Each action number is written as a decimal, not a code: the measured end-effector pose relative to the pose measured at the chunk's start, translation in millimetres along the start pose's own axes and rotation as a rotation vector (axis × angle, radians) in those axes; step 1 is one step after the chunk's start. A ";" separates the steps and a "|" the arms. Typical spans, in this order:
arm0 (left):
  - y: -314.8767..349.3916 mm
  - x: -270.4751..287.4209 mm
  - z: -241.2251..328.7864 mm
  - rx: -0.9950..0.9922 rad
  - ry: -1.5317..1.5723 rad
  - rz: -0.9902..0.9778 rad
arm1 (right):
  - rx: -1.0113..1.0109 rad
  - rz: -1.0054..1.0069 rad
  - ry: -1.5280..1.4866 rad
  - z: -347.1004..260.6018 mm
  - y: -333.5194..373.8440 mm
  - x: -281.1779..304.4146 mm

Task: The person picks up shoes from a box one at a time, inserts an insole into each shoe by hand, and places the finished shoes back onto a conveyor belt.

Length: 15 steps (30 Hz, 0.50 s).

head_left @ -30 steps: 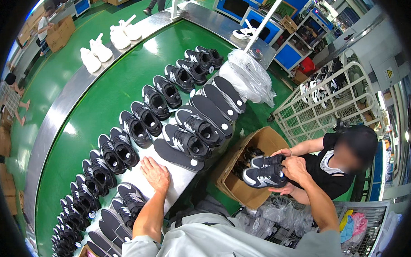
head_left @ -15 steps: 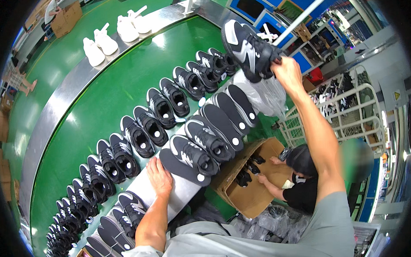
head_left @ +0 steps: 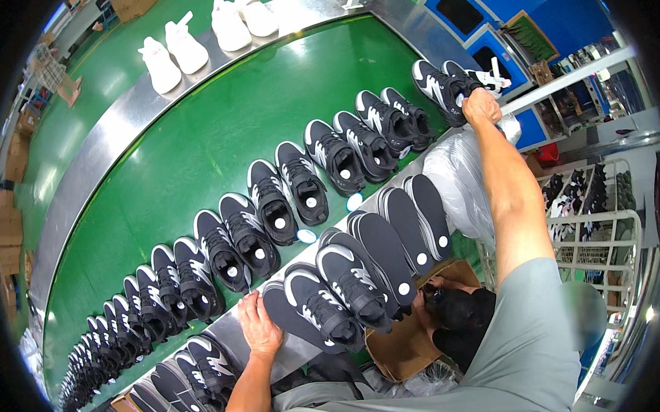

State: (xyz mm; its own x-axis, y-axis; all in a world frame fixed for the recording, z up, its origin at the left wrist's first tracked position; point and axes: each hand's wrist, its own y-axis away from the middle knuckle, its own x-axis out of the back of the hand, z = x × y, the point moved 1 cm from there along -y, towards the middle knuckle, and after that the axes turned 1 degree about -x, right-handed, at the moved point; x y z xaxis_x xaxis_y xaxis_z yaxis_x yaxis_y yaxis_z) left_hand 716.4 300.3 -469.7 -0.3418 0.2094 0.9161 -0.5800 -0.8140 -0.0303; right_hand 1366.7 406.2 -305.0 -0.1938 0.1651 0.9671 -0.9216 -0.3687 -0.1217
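My right hand (head_left: 481,108) reaches far right, its fingers closed round the heel end of a black-and-grey sneaker pair (head_left: 435,87) at the end of the row on the green belt (head_left: 218,130). My left hand (head_left: 261,328) lies flat and open on the metal ledge (head_left: 229,326), next to a stack of black insoles (head_left: 286,313) with round white stickers. Two sneakers (head_left: 347,278) rest on these insoles. More insoles (head_left: 403,218) lie farther right along the ledge. A long row of matching sneakers (head_left: 272,201) stands in pairs on the belt.
Clear plastic bags (head_left: 456,180) are heaped at the ledge's right. Below, a co-worker (head_left: 461,310) bends over a cardboard box (head_left: 404,349). White shoes (head_left: 186,47) stand on the far metal rim. A white wire rack (head_left: 592,229) is at right.
My right hand has lowered the raised sneakers to the belt's right end. My left hand stays on the ledge. The view has shifted, and the co-worker leans further over the box.
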 end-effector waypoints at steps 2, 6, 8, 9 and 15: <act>3.3 -3.2 -2.9 -0.024 -0.015 -0.012 | -0.003 0.012 -0.018 0.1 -13.0 -18.2; 2.0 -2.0 -1.0 -0.006 -0.010 -0.021 | -0.045 -0.005 0.019 -18.5 -23.4 -41.3; 0.5 -2.8 -1.9 -0.017 -0.030 -0.019 | -0.021 -0.071 0.001 -20.1 -32.6 -58.8; 3.0 -2.4 0.0 -0.023 -0.038 -0.015 | 0.003 -0.113 -0.010 -21.6 -33.4 -68.0; 6.2 -5.6 -0.9 -0.049 -0.034 -0.040 | 0.127 -0.286 -0.107 -4.3 -66.9 -124.3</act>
State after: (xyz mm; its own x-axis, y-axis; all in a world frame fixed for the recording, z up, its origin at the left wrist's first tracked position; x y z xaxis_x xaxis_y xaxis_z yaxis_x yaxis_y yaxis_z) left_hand 714.1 294.6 -475.3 -0.2928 0.2227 0.9299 -0.6285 -0.7777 -0.0116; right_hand 1451.0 414.3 -418.0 0.1091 0.1842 0.9768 -0.8831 -0.4332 0.1803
